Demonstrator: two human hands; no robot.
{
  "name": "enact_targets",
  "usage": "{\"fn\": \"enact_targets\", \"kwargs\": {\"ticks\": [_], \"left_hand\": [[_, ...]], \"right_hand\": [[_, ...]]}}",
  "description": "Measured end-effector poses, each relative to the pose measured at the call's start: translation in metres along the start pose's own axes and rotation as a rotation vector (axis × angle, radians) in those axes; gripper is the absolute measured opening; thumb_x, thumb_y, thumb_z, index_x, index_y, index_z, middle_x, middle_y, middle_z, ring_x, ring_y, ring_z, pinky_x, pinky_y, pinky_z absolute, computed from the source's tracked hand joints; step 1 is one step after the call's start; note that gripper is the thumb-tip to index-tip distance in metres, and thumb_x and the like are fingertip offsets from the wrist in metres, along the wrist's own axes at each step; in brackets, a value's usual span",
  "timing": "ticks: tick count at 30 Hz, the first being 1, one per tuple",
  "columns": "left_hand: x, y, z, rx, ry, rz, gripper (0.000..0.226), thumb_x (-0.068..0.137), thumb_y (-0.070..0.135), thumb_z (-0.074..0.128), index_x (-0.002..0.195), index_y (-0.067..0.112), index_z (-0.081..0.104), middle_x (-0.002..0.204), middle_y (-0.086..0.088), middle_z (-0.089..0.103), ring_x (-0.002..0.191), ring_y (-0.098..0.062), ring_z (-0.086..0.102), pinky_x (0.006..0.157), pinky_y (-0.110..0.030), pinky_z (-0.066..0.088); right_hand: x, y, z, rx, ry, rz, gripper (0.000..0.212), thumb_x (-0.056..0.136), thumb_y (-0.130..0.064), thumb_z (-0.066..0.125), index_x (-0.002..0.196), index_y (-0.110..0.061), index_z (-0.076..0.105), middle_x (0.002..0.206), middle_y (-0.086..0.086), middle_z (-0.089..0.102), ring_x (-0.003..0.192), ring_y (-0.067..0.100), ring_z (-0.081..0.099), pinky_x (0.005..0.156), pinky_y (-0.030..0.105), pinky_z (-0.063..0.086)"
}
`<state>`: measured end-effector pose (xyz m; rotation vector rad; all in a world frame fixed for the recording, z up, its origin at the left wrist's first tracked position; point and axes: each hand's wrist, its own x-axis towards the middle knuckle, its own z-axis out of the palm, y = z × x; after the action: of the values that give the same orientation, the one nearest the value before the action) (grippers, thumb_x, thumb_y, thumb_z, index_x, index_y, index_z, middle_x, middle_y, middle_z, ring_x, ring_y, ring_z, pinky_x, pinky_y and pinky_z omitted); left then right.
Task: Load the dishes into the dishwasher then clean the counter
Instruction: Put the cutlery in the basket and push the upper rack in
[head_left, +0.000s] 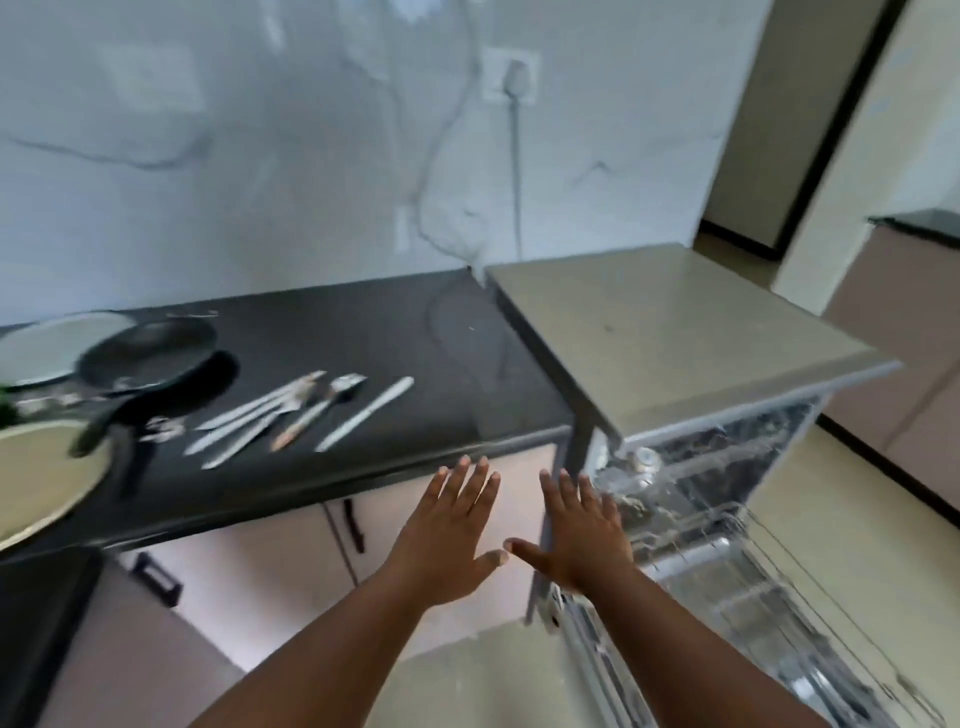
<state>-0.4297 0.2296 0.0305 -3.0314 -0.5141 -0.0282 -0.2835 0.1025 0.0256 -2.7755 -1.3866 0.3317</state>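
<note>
the dishwasher (717, 467) stands open at the right, its rack (753, 597) pulled out low beside the legs; stepping or swinging an arm right could likely catch it. the counter (363, 338) has bare room at its right half, ending at a hard front edge. at its left the dishes wait: plates (36, 353), a pan (148, 353) with its handle reaching toward the edge, likely easy to knock, and loose cutlery (291, 415) that could slide off. left hand (452, 540) and right hand (582, 535) hover flat, fingers spread, holding nothing, below the counter edge.
</note>
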Motion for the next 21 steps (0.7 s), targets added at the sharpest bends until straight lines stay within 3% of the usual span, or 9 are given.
{"fn": "enact_targets", "kwargs": {"ticks": [4, 8, 12, 14, 19, 21], "left_hand": [[-0.054, -0.051, -0.02, -0.017, 0.044, -0.173, 0.096, 0.072, 0.07, -0.009, 0.149, 0.014, -0.023, 0.153, -0.005, -0.035, 0.14, -0.026, -0.034, 0.116, -0.041, -0.019], [-0.099, -0.096, -0.036, 0.005, 0.076, -0.37, 0.098, 0.076, 0.072, 0.001, 0.15, 0.011, -0.018, 0.154, -0.006, -0.031, 0.142, -0.027, -0.028, 0.113, -0.038, -0.02], [-0.132, -0.132, -0.044, -0.068, 0.02, -0.554, 0.096, 0.08, 0.073, 0.032, 0.149, 0.007, 0.028, 0.155, -0.016, 0.028, 0.142, -0.033, 0.025, 0.112, -0.041, 0.0], [-0.138, -0.145, -0.039, -0.107, -0.014, -0.619, 0.096, 0.076, 0.074, 0.037, 0.144, 0.006, 0.039, 0.149, -0.016, 0.041, 0.136, -0.033, 0.038, 0.112, -0.041, 0.005], [-0.135, -0.152, -0.044, -0.082, -0.007, -0.708, 0.096, 0.073, 0.075, 0.037, 0.14, 0.006, 0.046, 0.144, -0.017, 0.047, 0.131, -0.034, 0.045, 0.111, -0.04, 0.007], [-0.125, -0.146, -0.055, -0.053, 0.004, -0.721, 0.098, 0.075, 0.074, 0.032, 0.146, 0.006, 0.033, 0.151, -0.018, 0.036, 0.137, -0.034, 0.036, 0.112, -0.038, 0.0]], "right_hand": [[0.008, -0.087, -0.032, -0.016, 0.095, -0.203, 0.113, 0.064, -0.089, 0.007, 0.155, -0.024, -0.012, 0.164, 0.003, -0.007, 0.149, 0.026, -0.015, 0.12, 0.047, -0.003], [0.013, -0.147, -0.054, -0.042, 0.147, -0.364, 0.104, 0.078, -0.086, 0.024, 0.154, -0.025, -0.012, 0.164, 0.001, -0.008, 0.149, 0.024, -0.016, 0.12, 0.045, -0.005], [0.021, -0.182, -0.069, -0.065, 0.156, -0.45, 0.106, 0.076, -0.088, 0.023, 0.154, -0.026, -0.013, 0.164, 0.001, -0.007, 0.148, 0.024, -0.016, 0.12, 0.045, -0.005], [0.025, -0.191, -0.074, -0.065, 0.153, -0.477, 0.111, 0.067, -0.089, 0.011, 0.155, -0.026, -0.012, 0.164, 0.002, -0.006, 0.149, 0.024, -0.015, 0.12, 0.045, -0.005], [0.044, -0.195, -0.082, -0.064, 0.124, -0.527, 0.108, 0.07, -0.087, 0.014, 0.155, -0.025, -0.012, 0.164, 0.003, -0.006, 0.149, 0.025, -0.015, 0.12, 0.046, -0.004], [0.055, -0.191, -0.087, -0.066, 0.105, -0.548, 0.115, 0.061, -0.089, 0.007, 0.155, -0.025, -0.011, 0.164, 0.003, -0.005, 0.149, 0.025, -0.014, 0.121, 0.046, -0.003]]}}
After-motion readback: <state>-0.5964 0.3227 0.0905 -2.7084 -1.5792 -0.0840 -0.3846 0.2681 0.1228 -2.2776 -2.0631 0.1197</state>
